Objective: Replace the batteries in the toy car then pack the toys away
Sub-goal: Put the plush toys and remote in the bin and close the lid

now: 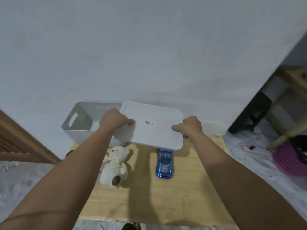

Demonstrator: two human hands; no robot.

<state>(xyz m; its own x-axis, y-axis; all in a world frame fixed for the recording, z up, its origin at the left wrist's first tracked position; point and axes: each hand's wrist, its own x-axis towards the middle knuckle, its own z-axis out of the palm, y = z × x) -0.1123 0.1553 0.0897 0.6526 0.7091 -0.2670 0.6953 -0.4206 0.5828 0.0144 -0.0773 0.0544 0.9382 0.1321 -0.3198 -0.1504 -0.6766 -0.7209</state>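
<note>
Above the tabletop (166, 205): white lid (159, 130), gripped at its short edges by left hand (116, 121) and right hand (191, 127), thumbs on top. Light, stiff (likely slippery). Open bin (78, 128) behind; blue toy car (164, 163) and teddy bear (114, 166) below.

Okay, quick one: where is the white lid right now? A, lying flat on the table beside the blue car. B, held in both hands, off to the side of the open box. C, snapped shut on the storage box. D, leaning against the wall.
B: the left hand and right hand grip opposite edges of the white lid, held up beside the open white box.
</note>
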